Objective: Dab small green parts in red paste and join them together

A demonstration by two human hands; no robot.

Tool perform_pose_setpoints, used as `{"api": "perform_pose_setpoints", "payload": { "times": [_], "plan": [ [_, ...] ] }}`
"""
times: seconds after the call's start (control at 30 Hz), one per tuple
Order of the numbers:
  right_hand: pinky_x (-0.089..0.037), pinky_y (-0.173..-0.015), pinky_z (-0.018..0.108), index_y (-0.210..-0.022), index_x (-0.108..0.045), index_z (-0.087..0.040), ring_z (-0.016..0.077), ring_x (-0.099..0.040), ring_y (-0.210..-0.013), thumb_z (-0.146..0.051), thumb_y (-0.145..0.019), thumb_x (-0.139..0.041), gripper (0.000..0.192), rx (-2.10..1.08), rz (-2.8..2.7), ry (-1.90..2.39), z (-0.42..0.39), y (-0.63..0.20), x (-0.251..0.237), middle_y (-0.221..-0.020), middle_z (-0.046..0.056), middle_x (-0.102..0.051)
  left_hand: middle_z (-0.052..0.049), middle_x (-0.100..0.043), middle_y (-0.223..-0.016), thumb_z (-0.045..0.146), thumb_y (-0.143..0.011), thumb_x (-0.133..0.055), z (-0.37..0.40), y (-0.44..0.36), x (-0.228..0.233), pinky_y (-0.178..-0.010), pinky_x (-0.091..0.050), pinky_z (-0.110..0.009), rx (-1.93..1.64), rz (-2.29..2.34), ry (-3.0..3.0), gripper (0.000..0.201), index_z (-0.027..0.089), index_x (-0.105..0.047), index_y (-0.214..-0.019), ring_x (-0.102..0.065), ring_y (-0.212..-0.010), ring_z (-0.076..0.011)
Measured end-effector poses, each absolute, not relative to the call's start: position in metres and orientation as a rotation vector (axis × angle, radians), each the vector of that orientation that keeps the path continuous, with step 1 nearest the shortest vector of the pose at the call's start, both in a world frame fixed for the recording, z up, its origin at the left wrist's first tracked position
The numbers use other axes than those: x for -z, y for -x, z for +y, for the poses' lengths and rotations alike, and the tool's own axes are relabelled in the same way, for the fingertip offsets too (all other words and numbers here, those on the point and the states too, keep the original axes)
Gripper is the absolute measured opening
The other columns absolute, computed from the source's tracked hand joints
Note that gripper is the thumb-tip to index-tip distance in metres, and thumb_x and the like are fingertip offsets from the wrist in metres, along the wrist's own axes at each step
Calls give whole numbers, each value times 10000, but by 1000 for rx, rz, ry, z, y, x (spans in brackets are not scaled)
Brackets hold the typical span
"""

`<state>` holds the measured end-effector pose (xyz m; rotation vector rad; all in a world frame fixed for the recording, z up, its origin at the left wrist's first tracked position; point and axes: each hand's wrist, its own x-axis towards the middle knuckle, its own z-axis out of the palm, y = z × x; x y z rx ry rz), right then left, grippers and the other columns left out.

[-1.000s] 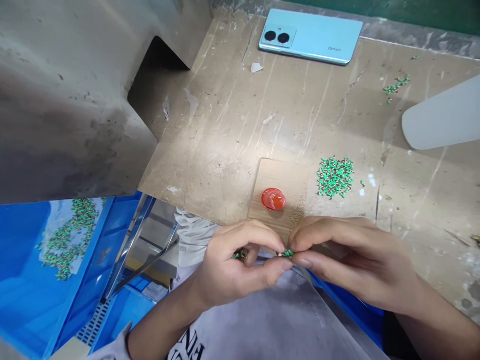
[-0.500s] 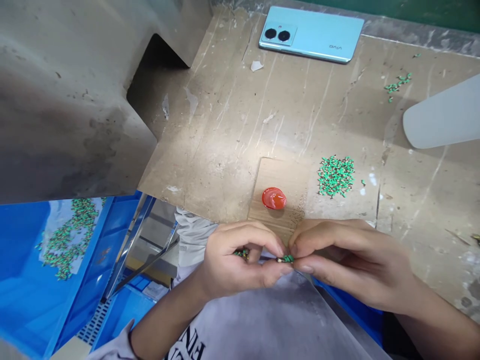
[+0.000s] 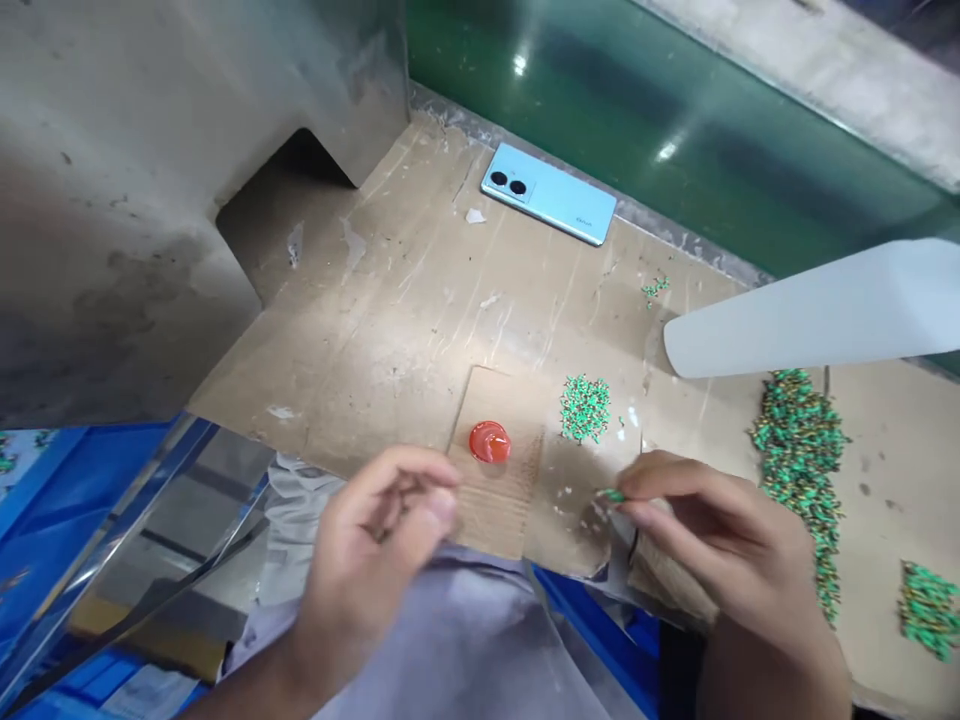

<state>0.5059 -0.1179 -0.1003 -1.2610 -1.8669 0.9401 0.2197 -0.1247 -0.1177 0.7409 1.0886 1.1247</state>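
In the head view, the right hand [image 3: 720,555] pinches one small green piece [image 3: 613,495] between thumb and forefinger, just above the near edge of the cardboard-covered table [image 3: 420,310]. The left hand [image 3: 379,545] is blurred, its fingers loosely curled; whether it holds anything cannot be told. A small heap of green pieces [image 3: 585,407] lies beside the red blob [image 3: 489,441], and a much longer band of green pieces [image 3: 799,460] runs along the right side with another cluster [image 3: 928,608] at the far right, so the work looks to be well short of done, with many pieces unhandled and one in hand. A blue phone [image 3: 549,192] lies at the far edge, and a white blade-shaped object [image 3: 817,310] juts in from the right. Compared with half a second ago, the hands have come apart: they then met fingertip to fingertip over one green piece, and now only the right one grips it. The camera has also tilted up and rightward, bringing the green wall and the large right-hand piles into view.
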Motion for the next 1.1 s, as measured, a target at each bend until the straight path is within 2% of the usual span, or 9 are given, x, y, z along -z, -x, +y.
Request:
{"api": "perform_pose_setpoints", "payload": {
  "times": [0.1,0.23,0.33,0.5,0.63,0.77,0.93,1.03,1.1],
  "plan": [
    [-541,-509,350,-873,-741,-251,241,-703,-622,-437,-932,-779,198,-397,-1678,1952,-142,-551,92,-760,51,-750,-1,-571,-744,126,-808,-777,-115,-201,106,-526,-508,-122,-1156,1107,-342,145,199,-814,-927,-504,-592,-74],
    [-528,-584,470,-1053,-768,-255,368,-712,-746,-568,-919,-760,341,60,-1248,2473,-158,-578,93,-801,116,-739,-55,-665,-936,-12,-584,-735,-108,-186,99,-659,-615,-167,-1108,1155,-59,380,185,-817,-898,-642,-796,-133],
    [-497,-599,424,-971,-766,-240,287,-653,-673,-548,-945,-734,311,-43,-1566,2220,-144,-563,103,-813,98,-732,-51,-711,-939,-33,-663,-786,-108,-190,103,-692,-624,-138,-1075,1102,-33,304,178,-825,-879,-717,-871,-142],
    [-497,-677,349,-952,-765,-223,186,-619,-680,-478,-1028,-643,293,-272,-1972,1835,-107,-530,128,-933,53,-755,-98,-816,-1063,110,-881,-836,-118,-199,111,-957,-621,-172,-1037,929,-100,118,143,-843,-995,-784,-1099,-184],
    [-485,-622,326,-946,-752,-225,181,-637,-653,-453,-1054,-633,280,-307,-2079,1756,-97,-532,138,-933,43,-768,-136,-836,-1137,204,-965,-799,-126,-198,118,-713,-604,-170,-1006,803,-132,135,160,-828,-1090,-804,-931,-175],
    [-460,-534,316,-974,-755,-253,191,-632,-604,-384,-1008,-738,137,-266,-2134,1643,-95,-541,139,-821,40,-747,-151,-829,-994,363,-1012,-764,-129,-195,125,-491,-400,-176,-952,720,-183,230,144,-832,-1021,-667,-624,-104],
    [-432,-489,338,-985,-754,-264,212,-606,-580,-221,-995,-736,48,-248,-2127,1613,-93,-537,138,-814,55,-733,-42,-670,-731,517,-1012,-728,-131,-196,129,-517,-343,-227,-853,722,-241,382,168,-849,-1109,-458,-550,-83],
    [-422,-503,337,-938,-719,-249,211,-604,-607,-249,-1002,-726,64,-232,-2139,1655,-94,-534,140,-811,66,-706,-1,-583,-700,470,-984,-773,-130,-198,128,-514,-301,-223,-826,725,-238,361,158,-837,-1157,-404,-553,-70],
    [-413,-502,335,-895,-691,-245,215,-605,-620,-270,-1007,-711,116,-223,-2136,1683,-94,-534,140,-763,64,-670,-5,-626,-701,414,-949,-823,-130,-199,127,-510,-289,-215,-833,732,-235,329,151,-794,-1145,-417,-544,-63]
  ]
}}
